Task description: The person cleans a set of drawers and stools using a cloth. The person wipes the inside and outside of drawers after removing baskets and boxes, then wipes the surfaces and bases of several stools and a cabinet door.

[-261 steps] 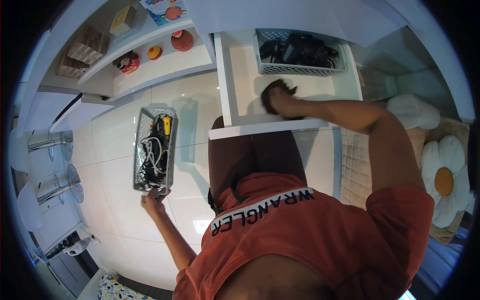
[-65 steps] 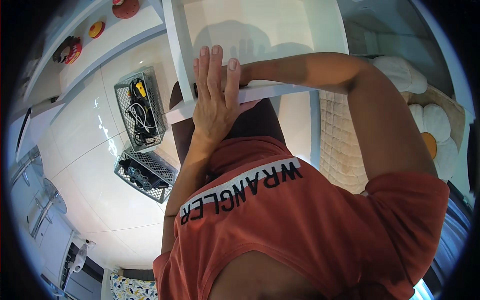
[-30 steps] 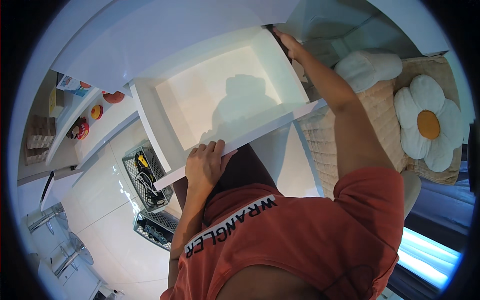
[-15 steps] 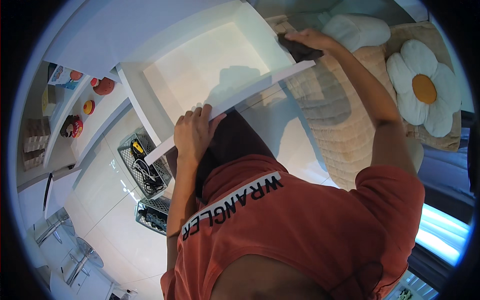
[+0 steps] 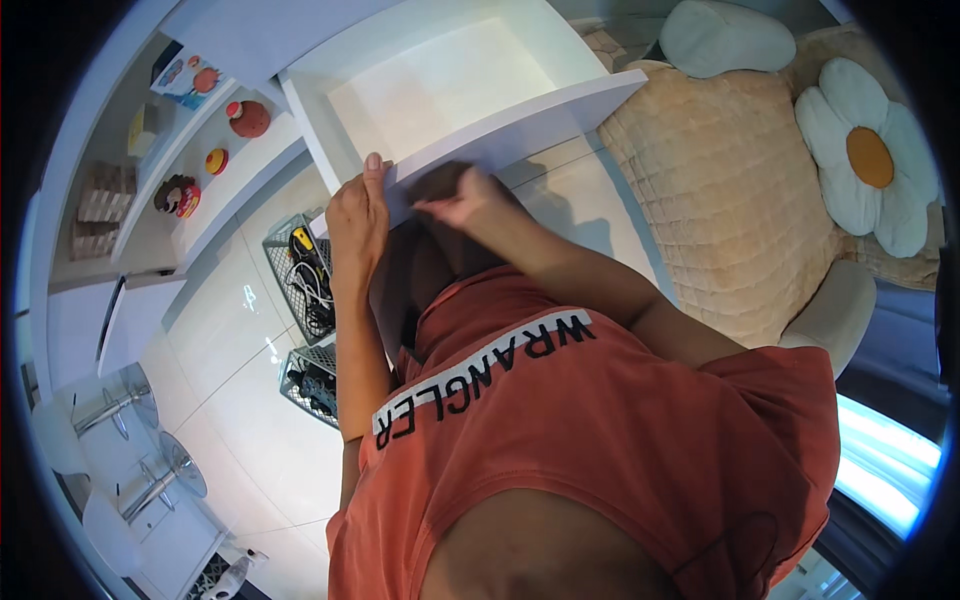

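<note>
A white drawer [image 5: 545, 118] is pulled out in front of me, and its inside holds nothing that I can see. My left hand [image 5: 358, 212] grips the left part of the drawer's front panel, with the thumb over the top edge. Close to its right, my right hand [image 5: 472, 203] holds a dark brown cloth [image 5: 438, 181] against the outer face of the panel. Hand and cloth are blurred by motion, and the fingers are partly hidden.
Left of the drawer stands a white shelf unit [image 5: 215, 205] with small figurines. Below it on the tiled floor are mesh baskets [image 5: 292, 262] of cables. On the right is a chair with a beige quilted cover [image 5: 715, 190] and a daisy-shaped cushion [image 5: 868, 158].
My right hand has brought the dark cloth from the drawer's far right side, by the chair, leftward to the front panel. My left hand stays on the panel, its thumb now over the edge.
</note>
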Action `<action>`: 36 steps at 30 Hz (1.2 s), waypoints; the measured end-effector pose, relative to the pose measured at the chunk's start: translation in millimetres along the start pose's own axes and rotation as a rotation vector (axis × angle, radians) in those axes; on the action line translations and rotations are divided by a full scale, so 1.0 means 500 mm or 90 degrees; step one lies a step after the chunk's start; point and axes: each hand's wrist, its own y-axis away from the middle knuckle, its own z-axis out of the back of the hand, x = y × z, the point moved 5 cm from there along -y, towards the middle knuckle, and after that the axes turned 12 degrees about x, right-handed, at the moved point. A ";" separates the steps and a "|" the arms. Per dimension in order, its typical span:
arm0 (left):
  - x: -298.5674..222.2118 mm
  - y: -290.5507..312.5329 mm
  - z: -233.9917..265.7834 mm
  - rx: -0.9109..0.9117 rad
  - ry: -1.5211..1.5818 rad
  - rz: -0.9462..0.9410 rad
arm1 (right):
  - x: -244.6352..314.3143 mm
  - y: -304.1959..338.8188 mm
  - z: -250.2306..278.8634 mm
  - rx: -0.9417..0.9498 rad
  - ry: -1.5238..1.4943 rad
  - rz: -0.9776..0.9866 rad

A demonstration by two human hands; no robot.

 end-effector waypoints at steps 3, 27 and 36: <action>0.004 0.009 0.000 -0.019 0.013 -0.024 | -0.095 0.044 -0.093 0.138 -0.111 -0.109; 0.077 0.056 -0.057 -0.316 0.039 -0.201 | -0.192 -0.154 -0.403 0.880 2.168 -0.041; 0.070 0.056 -0.056 -0.250 0.022 -0.221 | -0.202 -0.268 -0.446 0.462 2.417 -0.134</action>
